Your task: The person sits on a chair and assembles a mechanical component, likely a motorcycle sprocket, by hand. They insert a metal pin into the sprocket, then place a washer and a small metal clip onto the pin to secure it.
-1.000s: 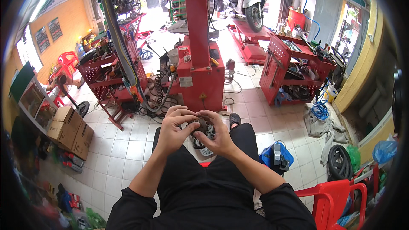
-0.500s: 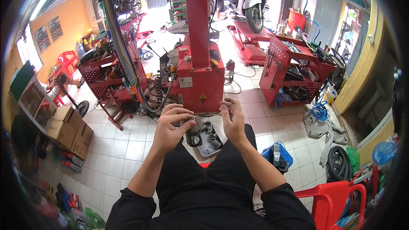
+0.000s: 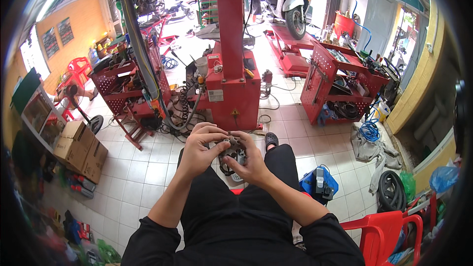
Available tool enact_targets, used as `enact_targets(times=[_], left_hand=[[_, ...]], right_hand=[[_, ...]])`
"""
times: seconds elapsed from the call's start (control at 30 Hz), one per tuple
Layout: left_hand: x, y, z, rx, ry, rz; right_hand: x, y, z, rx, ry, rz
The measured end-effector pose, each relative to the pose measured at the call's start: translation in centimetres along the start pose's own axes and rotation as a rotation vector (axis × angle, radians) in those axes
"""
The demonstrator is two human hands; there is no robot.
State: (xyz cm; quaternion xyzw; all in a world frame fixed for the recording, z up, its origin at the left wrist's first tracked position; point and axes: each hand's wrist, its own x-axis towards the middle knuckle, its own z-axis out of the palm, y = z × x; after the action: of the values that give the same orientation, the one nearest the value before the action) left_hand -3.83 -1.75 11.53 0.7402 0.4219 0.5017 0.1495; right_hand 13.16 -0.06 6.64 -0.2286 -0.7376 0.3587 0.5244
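Both hands meet above my lap, around a greyish, round metal part [image 3: 233, 148] whose exact kind I cannot make out. My left hand [image 3: 203, 149] is closed, thumb and fingers pinching the part's left side. From the right, my right hand [image 3: 249, 159] curls around it, fingers over the top and thumb below. Much of the part is covered by the fingers. Beneath the hands, between my knees, a grey tray [image 3: 237, 178] with dark metal pieces is mostly hidden.
A red machine column [image 3: 231, 103] stands ahead, flanked by red tool carts [image 3: 326, 81] with cables nearby. A blue container [image 3: 315, 180] sits by my right knee. Red chair [image 3: 382, 236] at lower right, cardboard boxes [image 3: 81, 150] at left, scooter [image 3: 293, 0] on a lift behind.
My right hand has moved left and down from the air, closing around the metal part at my left hand. My right foot now shows beyond the knee.
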Motion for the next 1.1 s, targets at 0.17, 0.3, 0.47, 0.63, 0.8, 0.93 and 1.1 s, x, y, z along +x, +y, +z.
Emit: enact_targets(times=[0.17,0.3,0.47,0.63,0.8,0.93,1.1], left_hand=[[0.1,-0.3,-0.7,-0.017,-0.064,-0.02],[0.2,-0.3,-1.2,0.008,-0.115,-0.029],[0.1,-0.2,-1.0,0.087,-0.087,0.025],[0.0,-0.4,-1.0,0.154,-0.049,0.028],[0.1,-0.1,-0.9,0.179,-0.091,0.034],[-0.1,-0.7,-1.1,0.172,-0.108,-0.011],[0.1,-0.4,-0.8,0.126,-0.09,-0.021]], right_hand=[[-0.1,0.2,0.0,0.023,-0.017,0.001],[-0.1,-0.2,-0.2,0.022,-0.094,0.072],[-0.1,0.4,-0.4,0.002,-0.076,0.012],[1.3,3.7,-3.0,-0.126,0.159,-0.08],[1.9,4.4,-3.7,-0.014,0.314,0.068],[1.1,1.2,-1.9,-0.003,0.02,0.009],[0.4,0.0,-0.9,-0.125,-0.011,-0.002]])
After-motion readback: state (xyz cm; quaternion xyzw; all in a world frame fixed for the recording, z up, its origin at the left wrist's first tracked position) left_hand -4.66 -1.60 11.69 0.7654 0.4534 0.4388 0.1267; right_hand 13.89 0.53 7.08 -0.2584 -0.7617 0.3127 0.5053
